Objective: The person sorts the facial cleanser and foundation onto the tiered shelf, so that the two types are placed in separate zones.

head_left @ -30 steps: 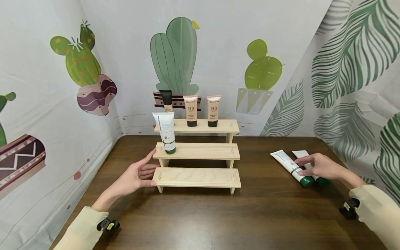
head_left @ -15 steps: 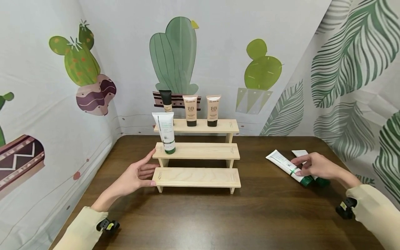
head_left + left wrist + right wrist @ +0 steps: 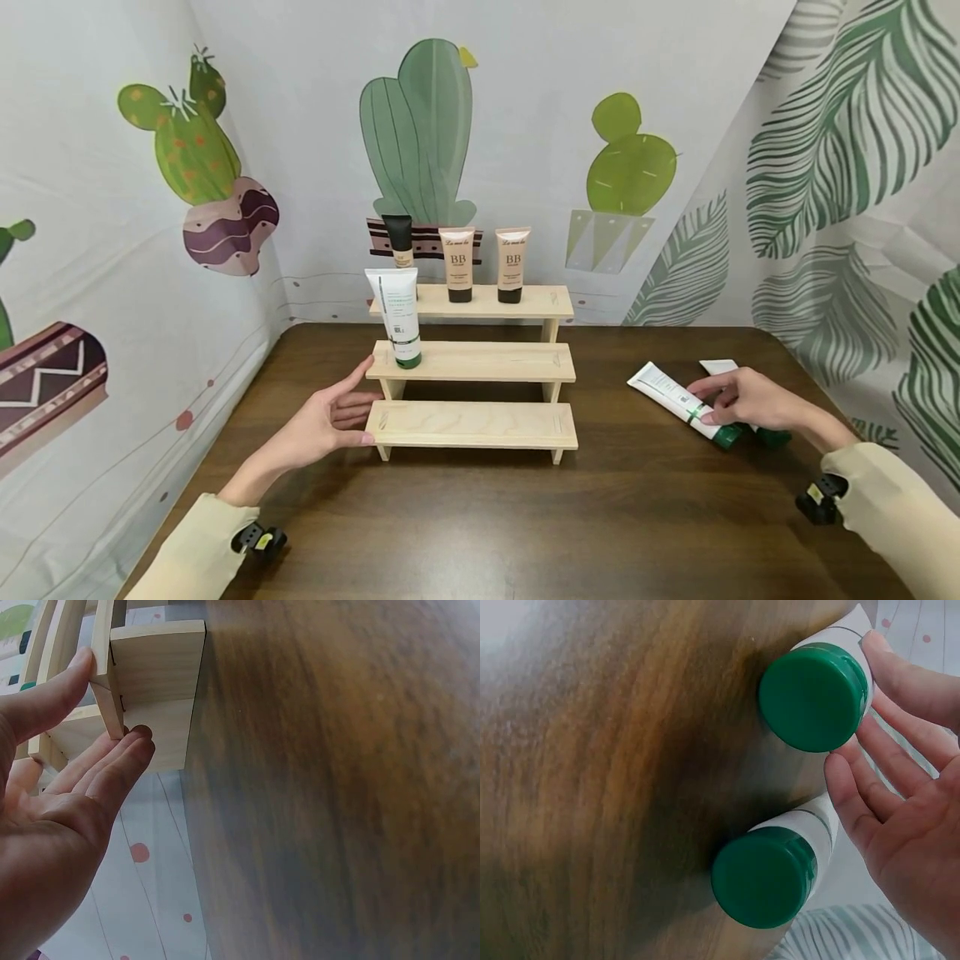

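Observation:
My left hand (image 3: pixel 318 427) touches the left end of the three-step wooden stand (image 3: pixel 472 423), thumb at the lowest step and fingers by the middle one; in the left wrist view the hand (image 3: pixel 67 795) lies against the wooden side (image 3: pixel 154 690). My right hand (image 3: pixel 757 402) pinches a white tube (image 3: pixel 667 393) with a green cap, tilted low by the table at the right. A second white tube (image 3: pixel 720 367) lies partly behind that hand. Both green caps, the held one (image 3: pixel 810 697) and the other (image 3: pixel 761 877), face the right wrist camera.
On the top step stand a black-topped tube (image 3: pixel 397 233) and two beige BB tubes (image 3: pixel 458 267) (image 3: pixel 513 267). A white tube with a green cap (image 3: pixel 399 317) stands at the middle step's left end. Behind the brown table (image 3: pixel 480 525) hangs a cactus-print cloth (image 3: pixel 525 100).
My right hand has moved a little left with the pinched tube, whose white end has swung left, away from the second tube. The left hand has stayed at the stand.

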Available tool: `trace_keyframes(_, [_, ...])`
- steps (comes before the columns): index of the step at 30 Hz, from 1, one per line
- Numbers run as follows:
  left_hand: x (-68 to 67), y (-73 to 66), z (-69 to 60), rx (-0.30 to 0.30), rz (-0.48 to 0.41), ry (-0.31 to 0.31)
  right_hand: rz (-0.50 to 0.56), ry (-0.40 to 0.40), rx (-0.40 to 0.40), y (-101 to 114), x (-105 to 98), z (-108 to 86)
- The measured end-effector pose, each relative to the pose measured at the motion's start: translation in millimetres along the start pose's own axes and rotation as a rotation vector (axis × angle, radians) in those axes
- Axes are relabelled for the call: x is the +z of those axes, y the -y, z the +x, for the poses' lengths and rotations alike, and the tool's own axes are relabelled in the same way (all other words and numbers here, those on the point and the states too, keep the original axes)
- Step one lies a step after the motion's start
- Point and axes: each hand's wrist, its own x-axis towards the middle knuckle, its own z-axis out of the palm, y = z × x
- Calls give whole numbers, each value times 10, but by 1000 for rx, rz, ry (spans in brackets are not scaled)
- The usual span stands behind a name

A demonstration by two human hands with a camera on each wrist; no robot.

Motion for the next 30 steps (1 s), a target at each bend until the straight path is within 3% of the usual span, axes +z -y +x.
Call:
trace_keyframes(9, [21, 6, -15, 0, 5, -5, 53, 49, 17, 21, 56, 17])
trace_keyframes(18, [10, 13, -7, 11, -2, -3, 88, 78, -52, 76, 109, 57])
trace_keyframes(26, [4, 17, -6, 25, -21, 2, 103, 112, 1, 136, 121, 67])
trace_keyframes(30, [-2, 15, 0, 25, -20, 1, 87, 118, -17, 143, 110, 81])
